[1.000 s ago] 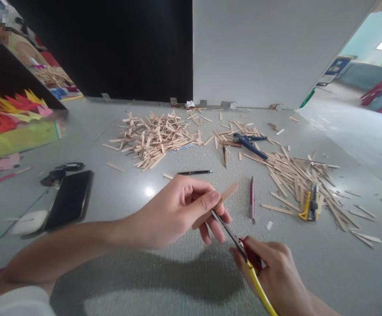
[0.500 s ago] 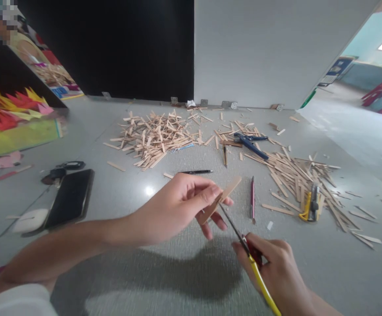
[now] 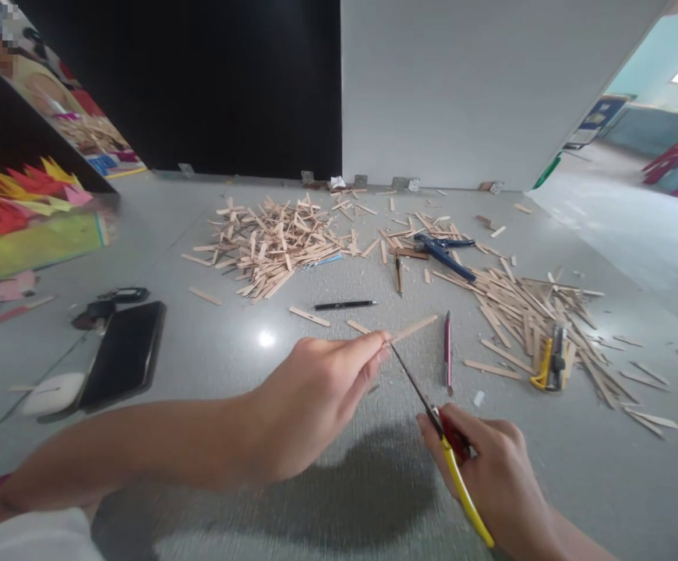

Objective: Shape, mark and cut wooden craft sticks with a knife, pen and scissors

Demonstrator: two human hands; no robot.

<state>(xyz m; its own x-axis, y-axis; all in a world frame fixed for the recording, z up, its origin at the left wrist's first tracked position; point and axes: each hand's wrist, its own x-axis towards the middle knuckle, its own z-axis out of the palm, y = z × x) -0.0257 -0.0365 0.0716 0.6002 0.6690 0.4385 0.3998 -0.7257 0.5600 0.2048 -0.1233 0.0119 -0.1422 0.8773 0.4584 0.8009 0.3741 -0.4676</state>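
Observation:
My left hand (image 3: 330, 382) is closed, pinching a wooden craft stick (image 3: 414, 329) between thumb and fingertips. The stick's free end points up and to the right. In my right hand (image 3: 491, 460) is a pair of scissors (image 3: 453, 475) with yellow and red handles. Their dark, narrow blades reach up to the stick close by my left fingertips; whether they touch it I cannot tell. Just beyond the left hand, two craft sticks (image 3: 309, 316) and a black pen (image 3: 346, 305) lie on the floor. A purple pen-shaped tool (image 3: 447, 351) lies right of the held stick.
A heap of cut sticks (image 3: 274, 245) lies ahead, with longer sticks (image 3: 520, 312) to the right. Around them are a blue-handled tool (image 3: 445, 255) and a yellow utility knife (image 3: 551, 362). At left are a phone (image 3: 125, 351) and white case (image 3: 52, 392). Black (image 3: 199, 86) and white panels (image 3: 491, 93) stand behind.
My left hand has turned over, its fingers closing in around the stick, which now shows edge-on and narrower. The scissors have barely moved. A stick on the floor beyond is now uncovered.

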